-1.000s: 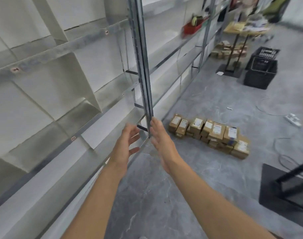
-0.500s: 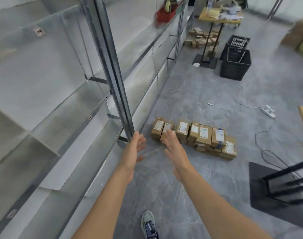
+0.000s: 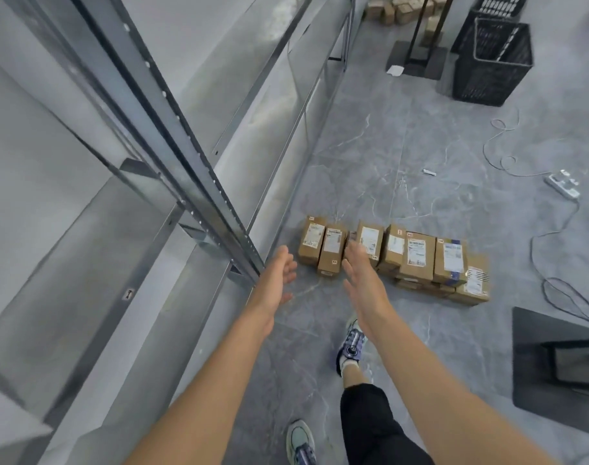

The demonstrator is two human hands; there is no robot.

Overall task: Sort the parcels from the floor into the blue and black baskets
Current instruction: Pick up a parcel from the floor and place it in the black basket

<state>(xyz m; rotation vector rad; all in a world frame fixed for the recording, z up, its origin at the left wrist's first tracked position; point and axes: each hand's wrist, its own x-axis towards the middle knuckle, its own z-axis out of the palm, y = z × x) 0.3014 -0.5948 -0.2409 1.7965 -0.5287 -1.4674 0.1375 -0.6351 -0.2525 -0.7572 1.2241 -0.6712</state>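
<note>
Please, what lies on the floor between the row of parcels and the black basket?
In the head view, mostly bare grey floor separates the parcels from the black basket; only one small white scrap lies there.

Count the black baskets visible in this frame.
2, both on the floor at upper right. The nearer black basket stands beside a dark stand base. The second black basket sits just behind it, cut off by the frame edge. Others may be out of view.

Both arms extended forward. Left hand (image 3: 279, 276) and right hand (image 3: 361, 273) empty, palms facing, fingers relaxed.
</note>
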